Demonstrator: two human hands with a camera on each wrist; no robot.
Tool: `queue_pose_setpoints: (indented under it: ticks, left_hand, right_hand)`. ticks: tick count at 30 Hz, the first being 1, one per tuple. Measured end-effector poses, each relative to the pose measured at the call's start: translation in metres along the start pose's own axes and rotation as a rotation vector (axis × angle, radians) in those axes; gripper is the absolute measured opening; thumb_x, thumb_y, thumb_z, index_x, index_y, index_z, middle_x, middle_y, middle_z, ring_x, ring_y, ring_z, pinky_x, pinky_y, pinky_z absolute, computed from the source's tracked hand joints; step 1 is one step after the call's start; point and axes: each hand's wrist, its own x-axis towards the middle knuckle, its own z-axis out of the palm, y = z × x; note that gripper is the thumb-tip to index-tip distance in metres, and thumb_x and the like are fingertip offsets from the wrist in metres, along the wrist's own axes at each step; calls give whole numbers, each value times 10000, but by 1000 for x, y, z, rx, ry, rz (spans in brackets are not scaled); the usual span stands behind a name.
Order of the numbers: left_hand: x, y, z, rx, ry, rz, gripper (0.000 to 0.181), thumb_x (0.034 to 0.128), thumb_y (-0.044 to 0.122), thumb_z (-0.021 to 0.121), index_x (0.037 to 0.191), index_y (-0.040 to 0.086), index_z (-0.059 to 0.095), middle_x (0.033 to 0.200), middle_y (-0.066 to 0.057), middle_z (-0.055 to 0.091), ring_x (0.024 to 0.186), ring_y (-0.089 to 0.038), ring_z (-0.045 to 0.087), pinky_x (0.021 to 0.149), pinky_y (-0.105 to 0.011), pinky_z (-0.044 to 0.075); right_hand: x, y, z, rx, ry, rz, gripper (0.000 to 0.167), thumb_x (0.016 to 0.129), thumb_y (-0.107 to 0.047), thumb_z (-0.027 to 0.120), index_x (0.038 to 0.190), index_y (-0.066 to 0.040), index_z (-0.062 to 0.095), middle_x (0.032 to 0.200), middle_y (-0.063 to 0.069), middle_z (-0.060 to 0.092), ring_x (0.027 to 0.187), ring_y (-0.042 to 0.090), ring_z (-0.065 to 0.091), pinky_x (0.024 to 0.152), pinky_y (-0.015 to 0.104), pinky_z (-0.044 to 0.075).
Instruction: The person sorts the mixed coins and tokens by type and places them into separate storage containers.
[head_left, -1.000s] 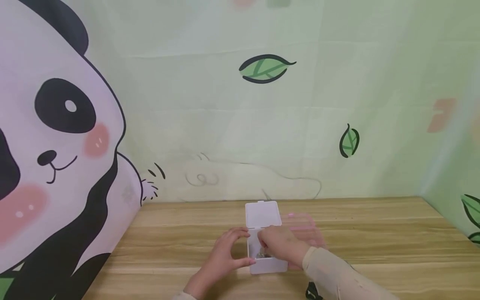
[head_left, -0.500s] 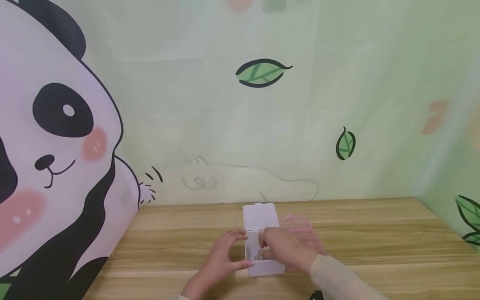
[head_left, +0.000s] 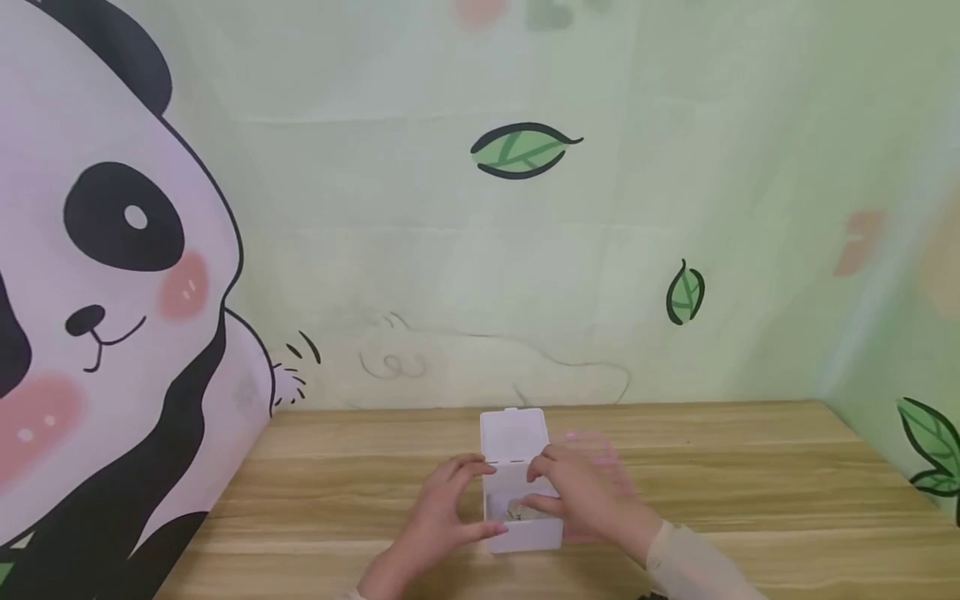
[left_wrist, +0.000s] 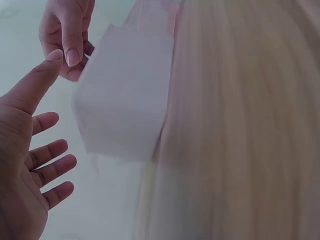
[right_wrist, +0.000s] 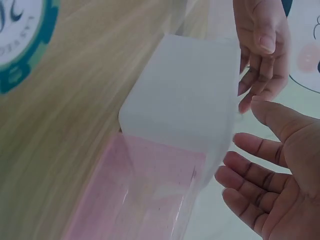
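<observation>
A white box (head_left: 525, 537) with its lid (head_left: 514, 435) swung back stands on the wooden table. Small shiny, clear-looking pieces (head_left: 516, 509) lie inside it; their kind is too small to tell. My left hand (head_left: 446, 508) is at the box's left side, thumb by the front corner and fingertips near the hinge. Over the box's right side is my right hand (head_left: 581, 492), its thumb and fingers apart with nothing seen between them. In the right wrist view the right fingers (right_wrist: 245, 192) are loosely bent above the rim.
Against the white box's right side sits a see-through pink box (right_wrist: 145, 190). A teal and white round disc (right_wrist: 20, 40) with lettering shows at the corner of the right wrist view. A panda-print cloth (head_left: 420, 250) hangs behind the table (head_left: 337, 442).
My right hand has shifted a little to the right, its thumb and fingers spreading, and the shiny pieces show more. My left hand keeps its place by the box. The camera has shifted slightly.
</observation>
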Motion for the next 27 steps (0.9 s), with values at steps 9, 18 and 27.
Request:
queue_pose_setpoints:
  ticks: [9, 18, 27]
  left_hand:
    - [-1, 25, 6, 79, 69, 166, 597, 629, 397, 863, 1116, 157, 615, 1190, -43, 619, 1091, -202, 589, 901, -416, 482]
    - [-4, 46, 14, 84, 44, 316, 622, 642, 418, 846, 1153, 171, 592, 1180, 7, 594, 1076, -156, 570, 894, -344, 480]
    - [-3, 58, 28, 164, 120, 569, 660, 620, 503, 840, 1150, 180, 616, 1092, 59, 601, 998, -85, 572, 882, -198, 428]
  right_hand:
    - [-16, 13, 2, -3, 112, -19, 326, 851, -474, 657, 947, -163, 670, 992, -20, 653, 963, 172, 633, 907, 428, 477]
    - [-30, 28, 2, 91, 175, -81, 438, 809, -448, 712, 1066, -96, 670, 1098, 55, 662, 1150, 300, 577, 948, 482, 486]
    - [-45, 42, -1, 60, 148, 13, 526, 761, -449, 758, 1178, -153, 633, 1143, 39, 602, 1021, 210, 604, 859, 388, 530]
